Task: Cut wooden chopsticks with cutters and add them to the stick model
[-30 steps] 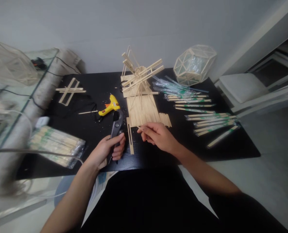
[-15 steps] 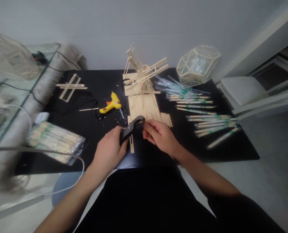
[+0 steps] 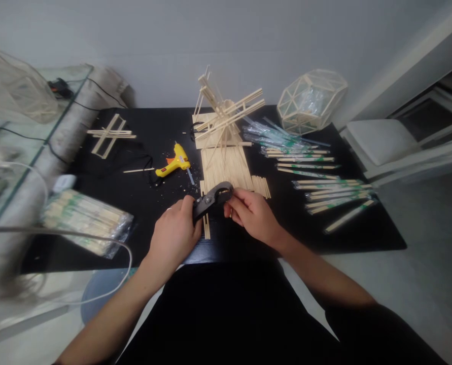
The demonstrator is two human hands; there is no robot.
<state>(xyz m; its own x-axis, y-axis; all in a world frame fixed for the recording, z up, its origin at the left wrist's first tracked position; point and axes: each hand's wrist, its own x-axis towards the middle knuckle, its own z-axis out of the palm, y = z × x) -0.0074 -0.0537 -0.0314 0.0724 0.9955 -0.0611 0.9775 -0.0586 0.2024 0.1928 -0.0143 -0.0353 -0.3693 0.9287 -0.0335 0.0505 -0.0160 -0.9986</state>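
My left hand (image 3: 175,230) is wrapped round the handles of a dark cutting tool (image 3: 206,201), whose curved jaws point to the right. Close to the jaw tips, my right hand (image 3: 250,210) is pinched; a small pale piece shows at its fingers, probably a stick, mostly hidden. Thin sticks (image 3: 206,227) lie on the table under the tool. Just beyond both hands is a flat panel of side-by-side sticks (image 3: 228,165), joined to a wooden windmill-like model (image 3: 226,121) with crossed blades. Short sticks (image 3: 261,186) lie at the panel's right edge.
A yellow glue gun (image 3: 175,161) lies left of the panel on the black table (image 3: 134,203). Crossed stick frames (image 3: 110,135) and a bagged stick bundle (image 3: 89,220) are at the left. Wrapped sticks (image 3: 332,195) and a geometric frame (image 3: 311,101) occupy the right.
The cutting tool has turned and moved slightly right, so its jaws show more clearly beside my right fingers. My left hand has shifted a little with it.
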